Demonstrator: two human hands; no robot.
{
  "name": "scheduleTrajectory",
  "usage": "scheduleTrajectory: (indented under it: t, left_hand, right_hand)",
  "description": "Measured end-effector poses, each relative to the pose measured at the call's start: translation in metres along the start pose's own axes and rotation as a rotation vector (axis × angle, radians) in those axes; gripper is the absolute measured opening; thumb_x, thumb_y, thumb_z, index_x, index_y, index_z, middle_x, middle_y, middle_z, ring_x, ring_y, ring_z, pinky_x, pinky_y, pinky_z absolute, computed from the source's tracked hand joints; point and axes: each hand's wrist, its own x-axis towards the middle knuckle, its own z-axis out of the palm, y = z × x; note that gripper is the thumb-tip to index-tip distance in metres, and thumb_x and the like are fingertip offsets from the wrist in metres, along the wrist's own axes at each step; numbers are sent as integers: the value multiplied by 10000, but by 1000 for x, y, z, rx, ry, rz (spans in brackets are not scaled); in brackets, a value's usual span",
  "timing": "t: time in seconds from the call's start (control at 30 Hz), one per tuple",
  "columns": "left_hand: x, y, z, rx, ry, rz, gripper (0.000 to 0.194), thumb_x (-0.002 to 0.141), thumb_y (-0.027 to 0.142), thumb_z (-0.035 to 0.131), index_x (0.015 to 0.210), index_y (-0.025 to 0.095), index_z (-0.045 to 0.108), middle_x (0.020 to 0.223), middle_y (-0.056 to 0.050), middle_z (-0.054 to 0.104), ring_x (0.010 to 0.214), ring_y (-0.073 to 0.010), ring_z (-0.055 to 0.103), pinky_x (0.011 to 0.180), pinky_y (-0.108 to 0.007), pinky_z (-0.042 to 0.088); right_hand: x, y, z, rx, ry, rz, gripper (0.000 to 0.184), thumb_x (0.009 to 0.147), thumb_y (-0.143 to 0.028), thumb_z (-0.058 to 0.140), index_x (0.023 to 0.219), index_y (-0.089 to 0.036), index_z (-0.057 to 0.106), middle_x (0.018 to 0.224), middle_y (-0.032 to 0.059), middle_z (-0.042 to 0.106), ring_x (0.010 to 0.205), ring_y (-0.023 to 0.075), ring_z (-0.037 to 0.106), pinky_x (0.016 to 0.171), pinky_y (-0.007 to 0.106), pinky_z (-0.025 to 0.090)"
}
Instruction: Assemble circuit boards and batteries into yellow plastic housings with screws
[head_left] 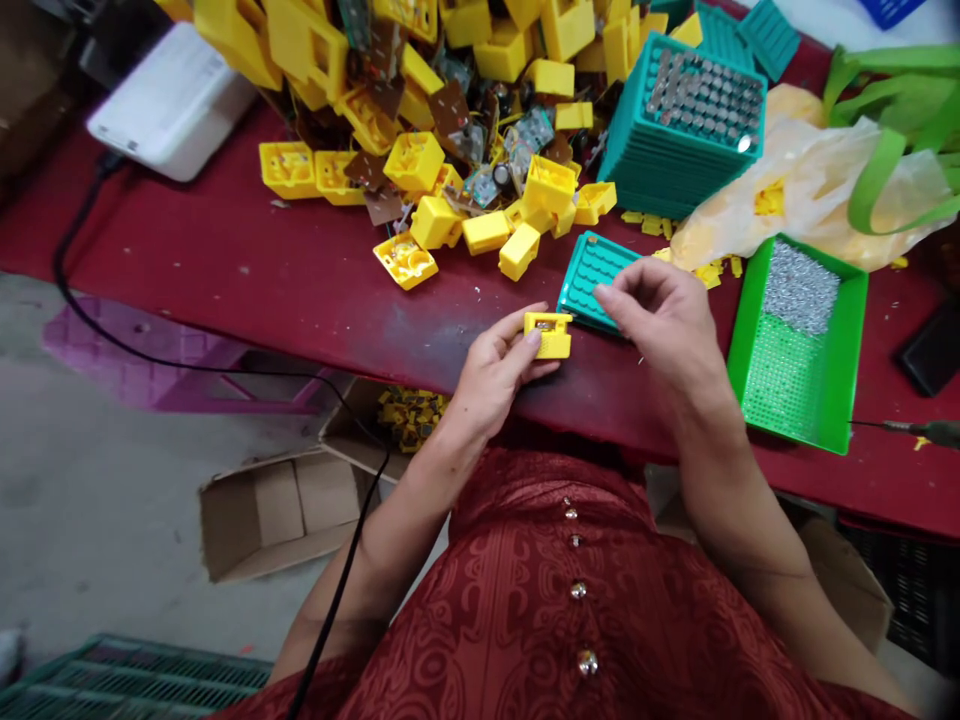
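Head view — the yellow casing (pixel 556 349) shows an open recess.

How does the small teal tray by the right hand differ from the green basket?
Colour: the teal tray is blue-green; the green basket is bright green.
Size: the teal tray looks smaller than the green basket.
Inside: the teal tray has scalloped rows; the green basket has a perforated floor with silvery pieces at its far end.
Both rest on the red table.
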Motion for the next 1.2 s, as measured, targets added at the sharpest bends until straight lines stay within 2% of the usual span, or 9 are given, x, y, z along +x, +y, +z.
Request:
scheduleTrajectory:
  t: [0.07,0.13,0.23,0.47,0.67,0.77,0.87,1.0,1.2]
  left_hand:
    - [-1,3,0,-51,12,-30,435,815,308,883,1217,193,762,1150,-62,799,960,-158,768,785,-230,655]
    - [-2,6,0,-69,21,-44,461,769,268,910,1197,180,762,1114,-54,805,929,-151,772,766,-224,657]
    - [-3,8,0,-50,32,-55,501,736,253,926,1200,168,760,1088,-60,808,894,-157,768,733,-239,663]
    - [-2,8,0,5,42,-32,469,774,278,892,1205,164,749,1112,-70,804,904,-152,763,750,-232,653]
    - [-1,7,3,27,49,-5,434,785,256,860,1192,165,737,1096,-75,802,932,-170,768,773,-254,652]
    - [0,7,3,13,54,13,423,773,249,870,1170,167,748,1080,-66,806,915,-159,758,765,-249,644]
    - [2,6,3,17,56,43,429,761,263,885,1160,173,758,1087,-58,810,915,-153,747,810,-264,643]
    - [4,3,6,61,33,68,448,768,293,887,1177,175,751,1098,-62,807,959,-170,754,921,-309,634]
    - [1,-4,12,156,25,150,484,805,329,869,1233,163,716,1176,-90,794,1042,-203,750,979,-341,617]
  right_hand:
    - [14,7,-7,-148,135,-81,168,899,-325,675,802,-206,608,732,-6,597,677,111,490,666,278,420]
    - [30,15,-9,-334,184,-146,70,904,-220,632,845,-199,663,845,27,689,795,148,597,805,322,502]
    - [52,25,-1,-587,147,-182,133,922,-160,606,939,-187,735,1018,85,747,1005,225,666,1005,412,525]
    - [78,38,17,-808,91,-105,234,996,-178,533,997,-138,763,1120,181,689,1130,326,628,1107,570,477]
    - [80,31,10,-768,27,-123,149,974,-190,572,964,-151,715,1146,171,682,1182,336,618,1156,586,448]
    - [53,11,7,-680,59,-210,178,995,-217,551,960,-166,718,1120,148,706,1137,297,643,1122,517,473]
    - [12,-9,10,-398,65,-289,145,961,-237,615,892,-188,733,967,77,727,966,210,664,966,394,531]
    - [-23,-14,22,-96,-35,-152,116,890,-270,682,825,-203,750,848,18,730,809,141,641,807,312,521]
    - [-23,-3,29,-42,-11,92,72,815,-246,720,791,-188,755,842,19,756,770,132,633,796,318,496]
